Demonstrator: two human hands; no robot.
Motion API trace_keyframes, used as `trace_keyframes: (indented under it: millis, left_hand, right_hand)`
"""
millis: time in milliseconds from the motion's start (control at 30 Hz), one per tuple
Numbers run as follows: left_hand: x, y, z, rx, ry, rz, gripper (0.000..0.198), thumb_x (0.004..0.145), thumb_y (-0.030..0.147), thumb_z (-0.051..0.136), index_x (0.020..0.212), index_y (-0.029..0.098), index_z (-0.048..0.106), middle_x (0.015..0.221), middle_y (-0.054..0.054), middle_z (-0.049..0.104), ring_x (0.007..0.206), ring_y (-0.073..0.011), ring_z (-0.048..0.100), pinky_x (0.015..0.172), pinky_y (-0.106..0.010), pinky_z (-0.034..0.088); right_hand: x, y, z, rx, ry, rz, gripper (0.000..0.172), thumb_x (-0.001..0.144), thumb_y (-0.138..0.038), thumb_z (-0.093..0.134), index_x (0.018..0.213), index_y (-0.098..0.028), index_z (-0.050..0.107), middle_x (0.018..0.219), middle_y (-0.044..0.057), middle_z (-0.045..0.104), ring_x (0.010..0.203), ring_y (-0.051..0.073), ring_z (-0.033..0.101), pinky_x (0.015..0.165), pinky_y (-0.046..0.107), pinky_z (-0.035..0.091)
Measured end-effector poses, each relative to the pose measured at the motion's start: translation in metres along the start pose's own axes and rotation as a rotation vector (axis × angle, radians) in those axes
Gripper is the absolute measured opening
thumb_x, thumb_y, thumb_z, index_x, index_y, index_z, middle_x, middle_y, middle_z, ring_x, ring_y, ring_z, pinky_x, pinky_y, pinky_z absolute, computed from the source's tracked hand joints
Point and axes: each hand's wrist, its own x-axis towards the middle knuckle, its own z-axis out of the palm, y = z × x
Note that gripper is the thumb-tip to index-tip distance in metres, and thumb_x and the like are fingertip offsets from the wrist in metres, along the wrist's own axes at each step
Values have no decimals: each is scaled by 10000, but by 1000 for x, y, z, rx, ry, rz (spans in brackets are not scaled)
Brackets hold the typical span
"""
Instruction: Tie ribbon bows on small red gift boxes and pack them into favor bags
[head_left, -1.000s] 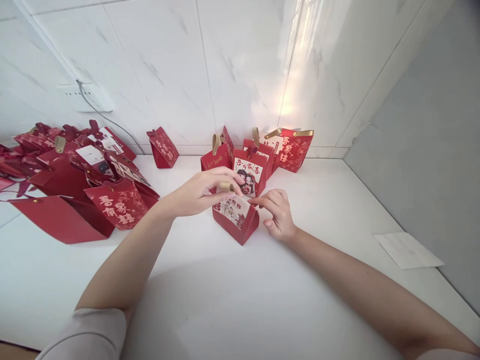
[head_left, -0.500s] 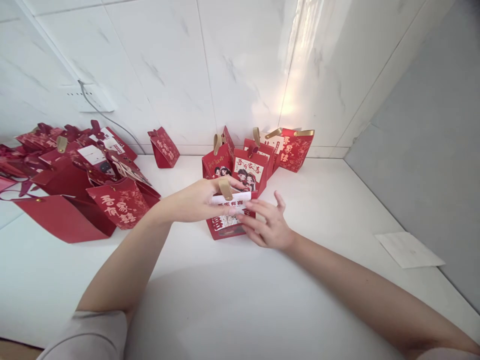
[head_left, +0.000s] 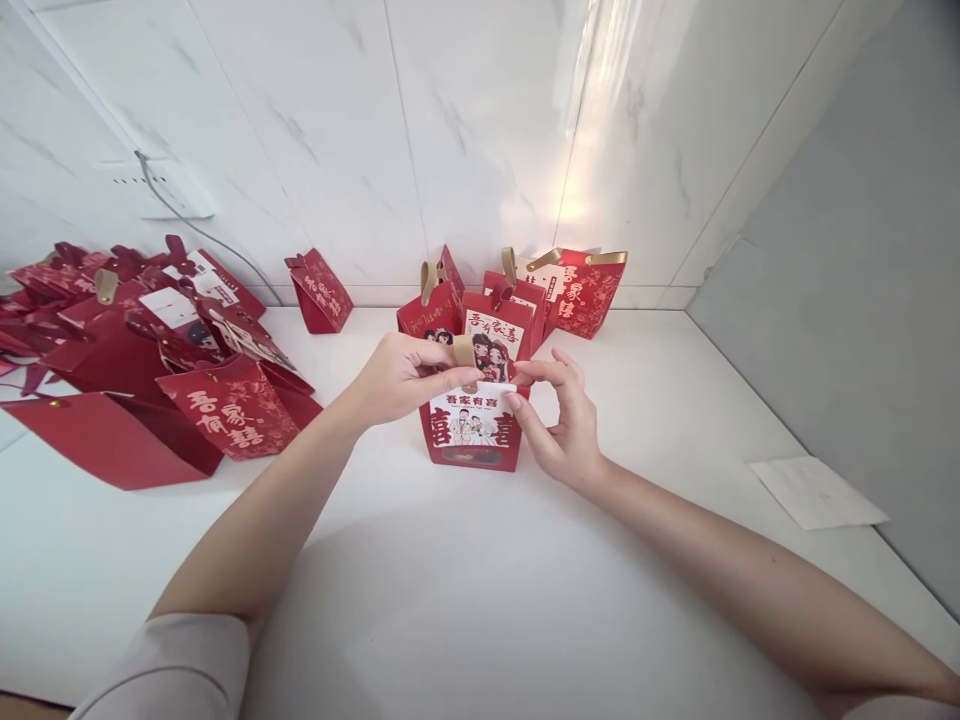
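A red and white gift box with a couple drawn on its front stands upright on the white table, a gold ribbon loop at its top. My left hand pinches the top edge beside the ribbon, thumb in front and fingers behind. With thumb and forefinger my right hand grips the top right corner of the same box. Directly behind it stands another red gift box with a cartoon couple, partly hidden by the front box and my hands.
More red boxes, including one with a gold handle, stand against the tiled wall. A heap of red gift boxes fills the left side. One small box stands apart. A white paper lies at right, by a grey panel.
My left hand has moved up to the box's top edge, uncovering its printed front. My right hand has shifted from the front face to the top right corner.
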Motion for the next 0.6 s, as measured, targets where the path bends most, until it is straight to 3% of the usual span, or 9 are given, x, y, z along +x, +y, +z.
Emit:
trace_keyframes:
  millis: [67, 200, 600]
  left_hand:
    - [0, 2, 3, 25, 24, 2, 306, 812, 415, 700, 682, 139, 731, 547, -6, 604, 502, -84, 494, 457, -208, 361]
    - [0, 5, 14, 19, 68, -11, 324, 792, 442, 713, 677, 139, 719, 572, -10, 628, 508, -83, 512, 468, -198, 393]
    - [0, 4, -1, 209, -115, 97, 202, 867, 354, 640, 856, 193, 763, 712, -3, 722, 596, -103, 583, 564, -207, 409]
  right_hand:
    - [0, -2, -1, -3, -4, -55, 230, 908, -183, 561, 1123, -262, 541, 946, 19, 680, 853, 188, 656, 1095, 541, 341]
    - [-2, -5, 0, -10, -27, -89, 210, 913, -150, 555, 1089, -263, 553, 958, 24, 700, 911, 201, 661, 1069, 511, 376]
    - [6, -8, -5, -118, -44, -120, 195, 891, -153, 592, 1058, -250, 567, 936, 31, 703, 879, 202, 655, 985, 446, 410]
